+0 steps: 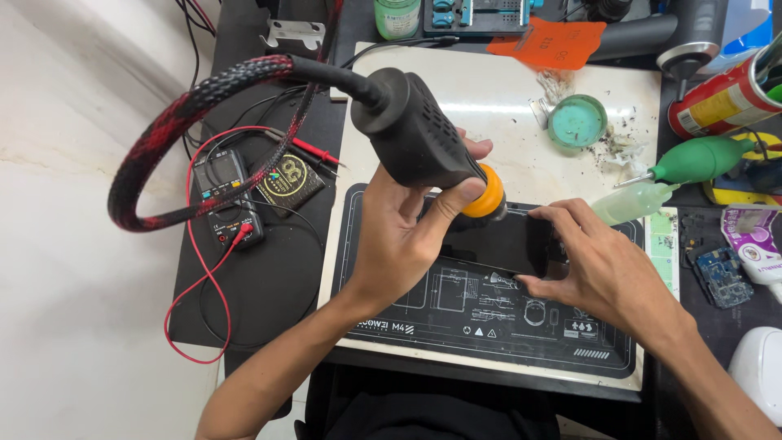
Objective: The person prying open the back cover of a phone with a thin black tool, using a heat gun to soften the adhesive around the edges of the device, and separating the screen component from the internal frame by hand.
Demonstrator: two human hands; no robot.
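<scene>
Black multimeter (228, 198) with red leads; teal dish (577, 121); green blower (705, 160); red can (725, 99)

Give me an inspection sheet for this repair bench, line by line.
Surface: black work mat on a pale board.
Job's things: black hot-air handle with orange collar; dark phone flat on the mat.
Clutter: green round lid, green blower bulb, squeeze bottle, spray can, debris.
Grippers: left hand grips the handle; right hand steadies the phone.
Cables: braided red-black hose; multimeter with red lead.
Surroundings: pale floor on the left.
</scene>
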